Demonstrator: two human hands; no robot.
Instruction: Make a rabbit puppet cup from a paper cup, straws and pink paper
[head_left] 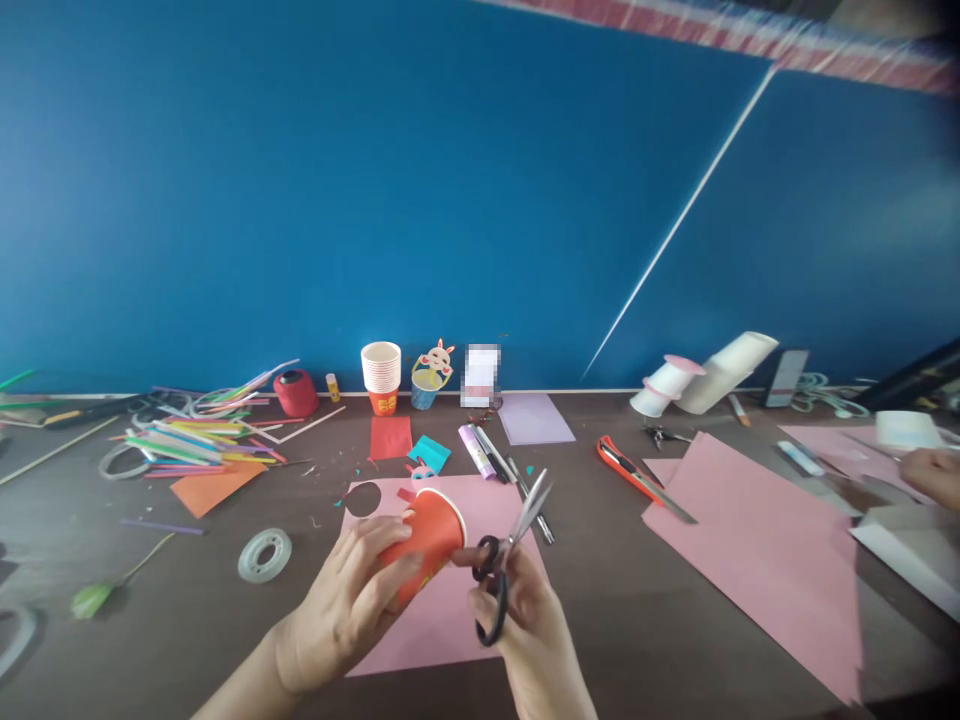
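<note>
My left hand [349, 600] is wrapped round a red paper cup [427, 535], held on its side with its white rim facing away and to the right. My right hand [529, 615] grips black-handled scissors [510, 545], blades open and pointing up and right, just beside the cup's rim. Both hands hover over a pink paper sheet [442, 620] on the brown table [600, 600].
A tape roll [264, 555] lies to the left, coloured straws [187, 440] further back left. Stacked paper cups [381, 375], a bunny cup [429, 380], pens [495, 455], an orange cutter [637, 478] and a large pink sheet [757, 545] lie around. Another person's hand [934, 475] shows at the right edge.
</note>
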